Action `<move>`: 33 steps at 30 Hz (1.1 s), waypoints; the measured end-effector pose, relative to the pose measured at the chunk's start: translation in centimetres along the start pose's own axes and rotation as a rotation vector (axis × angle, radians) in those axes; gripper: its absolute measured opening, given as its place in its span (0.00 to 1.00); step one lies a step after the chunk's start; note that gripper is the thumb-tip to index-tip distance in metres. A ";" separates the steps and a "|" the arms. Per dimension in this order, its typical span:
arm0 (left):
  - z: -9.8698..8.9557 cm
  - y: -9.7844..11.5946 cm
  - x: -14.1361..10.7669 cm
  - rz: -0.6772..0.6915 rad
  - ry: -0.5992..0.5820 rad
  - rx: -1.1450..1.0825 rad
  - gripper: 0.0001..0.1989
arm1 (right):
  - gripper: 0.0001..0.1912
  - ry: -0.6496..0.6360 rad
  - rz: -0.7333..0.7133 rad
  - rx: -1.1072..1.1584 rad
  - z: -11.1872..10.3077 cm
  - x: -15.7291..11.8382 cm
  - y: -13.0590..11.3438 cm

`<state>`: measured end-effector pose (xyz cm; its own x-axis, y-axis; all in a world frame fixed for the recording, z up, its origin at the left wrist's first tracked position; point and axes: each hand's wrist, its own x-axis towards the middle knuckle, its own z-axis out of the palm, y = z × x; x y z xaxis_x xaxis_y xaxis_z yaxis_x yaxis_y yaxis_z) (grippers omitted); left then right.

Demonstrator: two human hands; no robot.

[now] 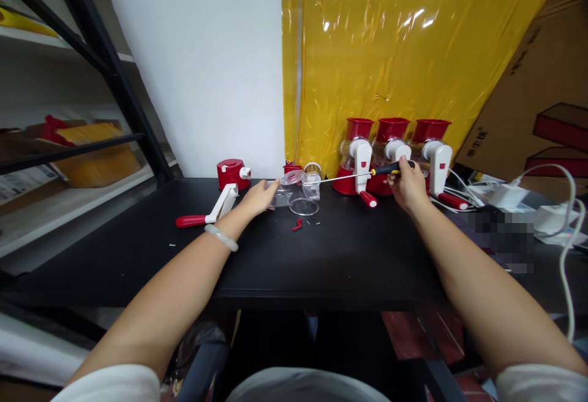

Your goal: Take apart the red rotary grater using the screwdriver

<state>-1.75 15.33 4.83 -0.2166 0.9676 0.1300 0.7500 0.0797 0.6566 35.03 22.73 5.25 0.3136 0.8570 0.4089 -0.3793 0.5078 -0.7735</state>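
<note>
My left hand (pixel 261 197) is closed on the left end of a clear plastic housing (pixel 294 192) above the black table. In my right hand (pixel 410 186) is a screwdriver (pixel 388 169) with a black and yellow handle, its long shaft pointing left, tip at the housing's right end. Small red parts (pixel 297 225) and tiny screws (pixel 313 221) lie in front of the housing. Left of my left hand are a red base (pixel 231 174) and a white crank with a red handle (pixel 192 221).
Three red-and-white rotary graters (pixel 359 155) stand at the back, close behind my right hand. White plugs and cables (pixel 508 193) lie on the right of the black table (pixel 275 267). A black metal shelf frame (pixel 124 102) rises at the left.
</note>
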 end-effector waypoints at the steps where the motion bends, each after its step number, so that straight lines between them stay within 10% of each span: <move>1: 0.0 0.0 0.0 0.001 0.001 0.001 0.29 | 0.21 -0.004 0.006 -0.007 0.0 0.0 0.0; 33: -0.3 0.4 -0.3 0.023 0.005 0.053 0.27 | 0.15 -0.021 0.090 0.090 -0.3 -0.1 -0.1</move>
<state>-1.58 14.99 5.23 -0.2017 0.9682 0.1481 0.7869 0.0702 0.6131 35.30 22.53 5.16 0.2567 0.9006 0.3507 -0.4818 0.4338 -0.7614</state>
